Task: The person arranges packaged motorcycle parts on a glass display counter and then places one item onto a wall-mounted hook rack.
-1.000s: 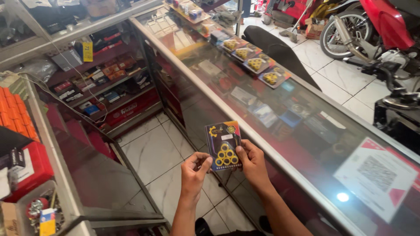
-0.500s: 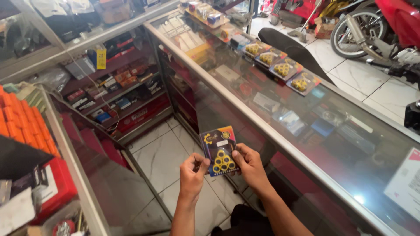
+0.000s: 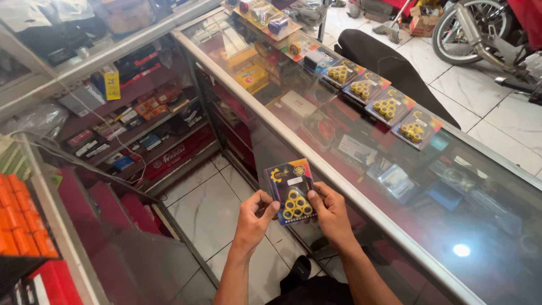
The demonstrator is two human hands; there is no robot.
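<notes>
Both my hands hold one flat blister pack (image 3: 292, 189) with a dark card and several yellow rollers under clear plastic. My left hand (image 3: 255, 217) pinches its lower left edge. My right hand (image 3: 332, 212) grips its lower right edge. The pack faces me, upright, just in front of the glass counter's metal edge (image 3: 339, 176). On the counter top lie several more packs of yellow rollers (image 3: 387, 107) in a row, off to the upper right of my hands.
A glass display counter (image 3: 480, 226) runs diagonally on the right, with boxed parts inside. Shelves of small boxes (image 3: 141, 124) stand behind glass on the left. Orange boxes (image 3: 17, 214) sit at far left. A motorbike wheel (image 3: 468, 34) and a black seat (image 3: 389, 62) lie beyond the counter.
The view has shifted, so my hands and the pack sit slightly lower. My grip on the pack is the same.
</notes>
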